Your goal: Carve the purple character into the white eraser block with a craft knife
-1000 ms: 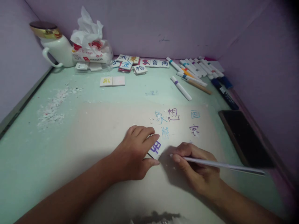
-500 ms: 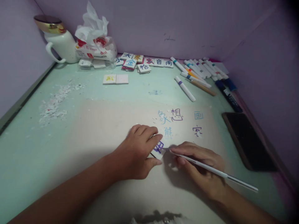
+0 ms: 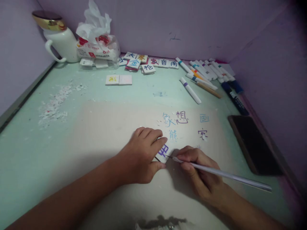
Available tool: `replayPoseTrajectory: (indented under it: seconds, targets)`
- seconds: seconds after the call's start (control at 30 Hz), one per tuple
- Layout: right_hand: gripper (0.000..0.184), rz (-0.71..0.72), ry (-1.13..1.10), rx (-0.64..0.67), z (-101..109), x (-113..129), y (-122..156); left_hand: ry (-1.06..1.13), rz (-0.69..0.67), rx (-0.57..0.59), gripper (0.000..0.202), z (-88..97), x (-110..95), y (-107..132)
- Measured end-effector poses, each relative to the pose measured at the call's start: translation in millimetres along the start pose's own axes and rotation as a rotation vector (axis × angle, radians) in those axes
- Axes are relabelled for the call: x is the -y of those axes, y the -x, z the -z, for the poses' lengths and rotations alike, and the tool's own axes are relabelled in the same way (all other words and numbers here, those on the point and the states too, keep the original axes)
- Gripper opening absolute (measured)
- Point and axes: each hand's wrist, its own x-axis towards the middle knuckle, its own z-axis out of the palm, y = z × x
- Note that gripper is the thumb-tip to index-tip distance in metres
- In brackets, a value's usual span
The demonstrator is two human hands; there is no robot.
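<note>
My left hand (image 3: 141,156) is closed around a small white square block (image 3: 165,157), pinching it at its edges on the mat. A purple character is drawn on the block's top, and the fingers cover its left part. My right hand (image 3: 201,171) grips a slim silver craft knife (image 3: 230,174) like a pen. The knife's thin tip touches or hovers just over the lower part of the purple character; I cannot tell which. Its handle slants back to the lower right. Under both hands lies a pale mat (image 3: 107,127) with blue and purple characters written on it.
White shavings (image 3: 57,99) lie to the left. Two blocks (image 3: 119,80), several lettered blocks (image 3: 148,68), a tissue pack (image 3: 98,49) and a white mug (image 3: 62,44) stand farther back. Markers (image 3: 190,91) and a dark phone (image 3: 253,145) are on the right.
The craft knife's tip has shifted slightly down on the block, and its handle end has swung a little right and up. My left hand and the block have hardly moved.
</note>
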Motion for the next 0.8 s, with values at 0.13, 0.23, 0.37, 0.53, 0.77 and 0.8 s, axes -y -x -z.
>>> replayPoseTrajectory:
  seconds: [0.13,0.23,0.37,0.53,0.77,0.8]
  targets:
    - [0.013,-0.01,0.01,0.011,-0.3,-1.3,2.6,0.005,0.005,0.006,0.04,0.2,-0.4,0.0]
    - [0.012,-0.017,0.022,0.011,-0.5,-1.7,3.3,0.008,0.004,0.002,0.041,0.5,-0.6,-0.1]
    - [0.012,-0.01,0.06,-0.019,-2.3,-0.3,0.8,-0.007,0.003,0.006,0.043,0.5,-0.6,-0.1]
    - [0.011,0.024,0.077,-0.011,-4.6,1.8,-1.7,-0.008,0.004,0.006,0.041,-0.2,-0.4,0.3]
    - [0.012,0.036,0.161,0.015,-2.6,7.1,-3.8,-0.018,-0.003,0.008,0.039,0.4,-1.1,-0.8]
    - [0.012,0.039,0.167,0.017,-2.7,7.2,-4.0,-0.022,-0.005,0.013,0.039,0.7,-1.4,-1.2]
